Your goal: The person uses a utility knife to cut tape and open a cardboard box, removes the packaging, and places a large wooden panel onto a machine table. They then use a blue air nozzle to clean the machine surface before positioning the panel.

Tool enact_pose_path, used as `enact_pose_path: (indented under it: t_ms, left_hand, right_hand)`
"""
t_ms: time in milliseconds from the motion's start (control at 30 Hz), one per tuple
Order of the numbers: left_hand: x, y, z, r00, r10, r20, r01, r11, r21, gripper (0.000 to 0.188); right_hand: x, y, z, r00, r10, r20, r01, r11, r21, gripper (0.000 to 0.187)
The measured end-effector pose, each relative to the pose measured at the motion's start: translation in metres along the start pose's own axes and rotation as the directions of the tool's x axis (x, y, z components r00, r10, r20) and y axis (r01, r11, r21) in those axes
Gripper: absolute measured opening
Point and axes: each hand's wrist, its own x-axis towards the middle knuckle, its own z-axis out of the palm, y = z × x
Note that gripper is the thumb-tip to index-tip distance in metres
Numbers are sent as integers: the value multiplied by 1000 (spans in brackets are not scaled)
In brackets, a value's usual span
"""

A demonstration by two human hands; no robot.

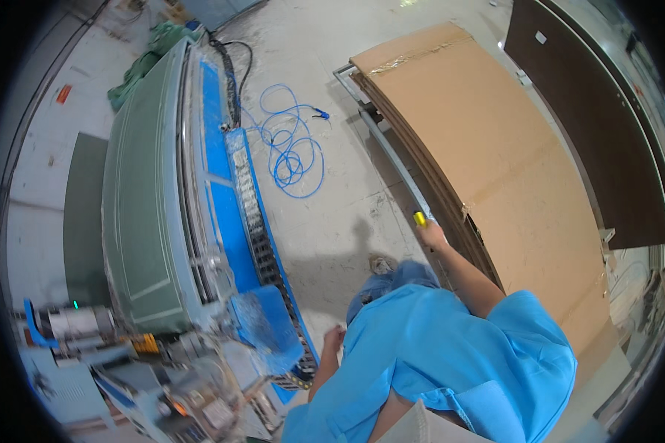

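While a long machine [144, 184] with a smooth green top stands on our left and a glossy blue hose [292, 172] lies in loops on the floor [340, 210], our left hand [335, 340] hangs near the machine, its fingers curled, and we cannot tell whether they hold anything. Rightward, a small, blocky yellow object [420, 218] juts from our right hand [434, 235], fingers closed round it, beside flat brown cardboard [480, 125]; its visible end points forward and slightly left, its long axis mostly hidden.
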Motion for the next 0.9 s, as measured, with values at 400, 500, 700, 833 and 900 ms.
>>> enact_pose_path:
  t_ms: [400,500,700,833,900]
  left_hand:
    - [175,755,19,889,457,-22,-454,887,85,39]
    - [215,829,29,954,285,94,-300,913,278,44]
    - [265,932,62,957,190,218,-249,925,288,34]
    - [325,1003,52,947,-154,283,-41,814,579,29]
    - [373,1048,47,955,-159,251,-70,701,710,30]
  right_hand:
    - [279,-97,-20,722,619,-310,-324,699,638,17]
    - [344,-185,-20,769,563,-303,-138,609,781,19]
    - [458,-355,-80,778,517,-357,12,556,831,22]
    - [563,-407,-120,636,603,-481,106,549,829,26]
    - [620,-408,-141,483,554,-678,43,758,651,31]
